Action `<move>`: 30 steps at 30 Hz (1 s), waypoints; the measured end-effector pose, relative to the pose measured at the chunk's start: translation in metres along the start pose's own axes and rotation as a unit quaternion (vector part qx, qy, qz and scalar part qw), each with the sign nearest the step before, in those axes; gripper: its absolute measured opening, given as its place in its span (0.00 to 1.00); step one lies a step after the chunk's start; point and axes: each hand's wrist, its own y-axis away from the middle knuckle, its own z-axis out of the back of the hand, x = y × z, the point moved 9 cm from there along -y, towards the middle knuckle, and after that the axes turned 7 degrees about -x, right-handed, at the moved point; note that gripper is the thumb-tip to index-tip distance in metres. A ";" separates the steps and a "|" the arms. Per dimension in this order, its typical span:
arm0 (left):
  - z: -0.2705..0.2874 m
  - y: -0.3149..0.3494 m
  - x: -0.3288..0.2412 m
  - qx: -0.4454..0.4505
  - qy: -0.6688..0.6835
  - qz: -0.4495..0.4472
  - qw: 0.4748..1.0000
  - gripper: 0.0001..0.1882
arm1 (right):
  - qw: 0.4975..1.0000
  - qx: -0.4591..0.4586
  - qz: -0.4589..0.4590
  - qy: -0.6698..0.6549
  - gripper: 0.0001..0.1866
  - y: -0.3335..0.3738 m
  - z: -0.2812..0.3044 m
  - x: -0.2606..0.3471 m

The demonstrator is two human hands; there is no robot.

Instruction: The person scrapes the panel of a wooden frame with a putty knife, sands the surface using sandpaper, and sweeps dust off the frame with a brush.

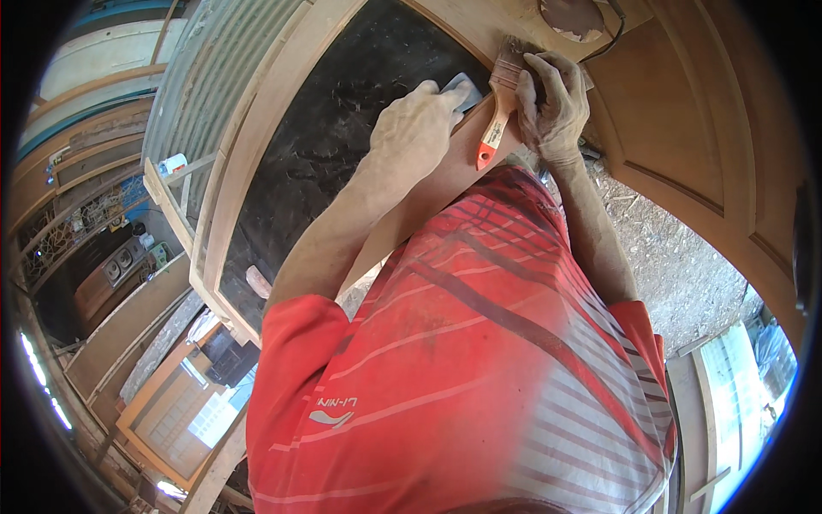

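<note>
My left hand (417, 128) reaches over a dark panel in a wooden frame. Its fingers are closed on a grey-blue flat pad (463, 88), whose exact kind I cannot tell. Right beside it lies a paintbrush (498, 110), bristles away from me and red handle tip toward me. My right hand (555, 107) is curled close against the brush's right side, over the wooden frame (473, 141). Whether its fingers grip anything is hidden. The black panel (351, 103) looks scuffed and dusty.
A brown panelled wooden piece (685, 128) curves along the right. Near the top is a round opening (572, 17) with a dark cable (612, 38) beside it. Corrugated sheets (205, 77) stand at the left. Debris covers the ground (676, 248). A white container (173, 164) sits at left.
</note>
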 end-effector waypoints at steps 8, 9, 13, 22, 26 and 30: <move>-0.012 -0.005 0.006 0.009 -0.012 0.004 1.000 0.20 | 1.000 0.005 0.011 0.003 0.14 -0.003 0.000 0.001; -0.013 -0.006 0.005 0.001 -0.021 -0.002 1.000 0.19 | 1.000 0.003 0.011 0.001 0.14 -0.002 0.001 0.002; -0.005 0.004 0.007 0.037 -0.013 0.034 0.999 0.19 | 1.000 0.005 0.012 -0.004 0.14 -0.002 -0.001 -0.002; -0.006 -0.011 0.016 -0.024 -0.018 0.038 0.999 0.20 | 1.000 0.009 0.009 -0.005 0.15 -0.002 -0.002 -0.001; 0.042 0.004 0.064 -0.267 0.167 0.105 0.943 0.35 | 0.999 0.021 -0.004 -0.027 0.16 -0.004 0.003 0.002; 0.034 0.029 0.079 -0.271 0.401 0.181 0.856 0.21 | 0.999 0.038 0.003 -0.031 0.21 -0.009 0.028 0.042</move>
